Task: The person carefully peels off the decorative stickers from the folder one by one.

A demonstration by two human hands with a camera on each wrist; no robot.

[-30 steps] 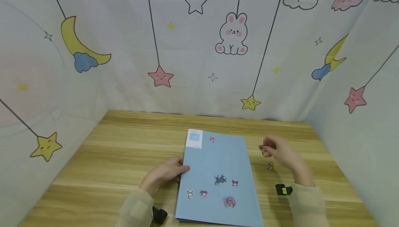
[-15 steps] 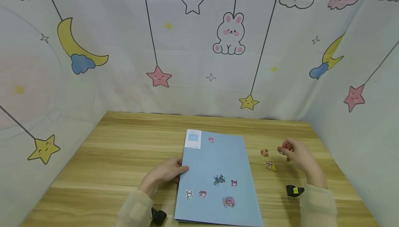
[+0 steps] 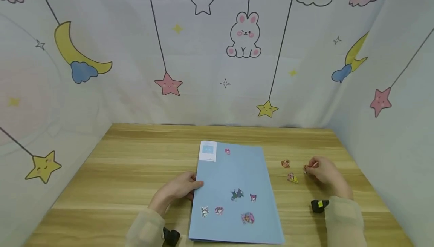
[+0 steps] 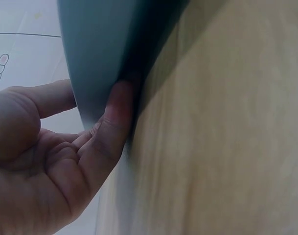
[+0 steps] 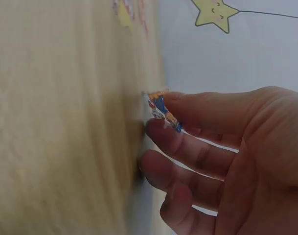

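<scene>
A light blue folder [image 3: 234, 171] lies on the wooden table with several cartoon stickers on its cover and a white label [image 3: 207, 151] at its top left. My left hand [image 3: 179, 187] grips the folder's left edge, thumb on top and fingers underneath; the left wrist view shows the edge lifted off the table. Right of the folder, my right hand [image 3: 323, 172] pinches a small cartoon sticker [image 5: 163, 110] between thumb and index finger, just above the table. Two more stickers lie beside it: an orange-brown one [image 3: 285, 163] and a yellow one [image 3: 292, 178].
The wooden table [image 3: 142, 152] meets a white cloth backdrop [image 3: 135, 103] printed with stars, moons and a bunny. Similar cloth rises along the left and right sides. Black straps [image 3: 319, 206] sit by both wrists.
My right hand has left the orange-brown sticker on the table, moved right and now pinches another sticker. The left hand keeps its grip on the folder. The head view has shifted slightly.
</scene>
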